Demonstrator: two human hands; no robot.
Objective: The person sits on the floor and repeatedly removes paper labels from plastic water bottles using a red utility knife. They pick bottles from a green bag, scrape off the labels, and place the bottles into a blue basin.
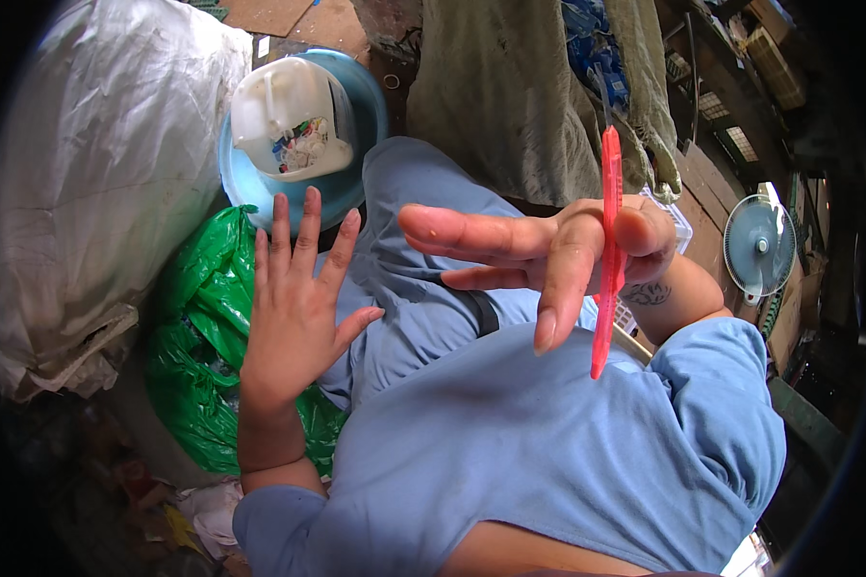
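Note:
My right hand (574,241) is raised in front of my chest and holds a red plastic snap-off utility knife (610,169) between thumb and index finger. The knife stands nearly upright in view, with its thin blade (605,90) out at the top end. The other fingers of that hand point out to the left. My left hand (289,317) is held up at the left with nothing in it, its fingers spread. Behind it are a knotted green plastic bag (216,281) and my blue-clothed leg (433,180).
A cut white plastic jug (260,108) with small coloured pieces inside sits in a light-blue basin (242,177). A large white sack (123,159) stands at left. Ahead hangs a grey-green cloth sack (498,94) with blue packaging (595,43). An electric fan (759,245) is at right.

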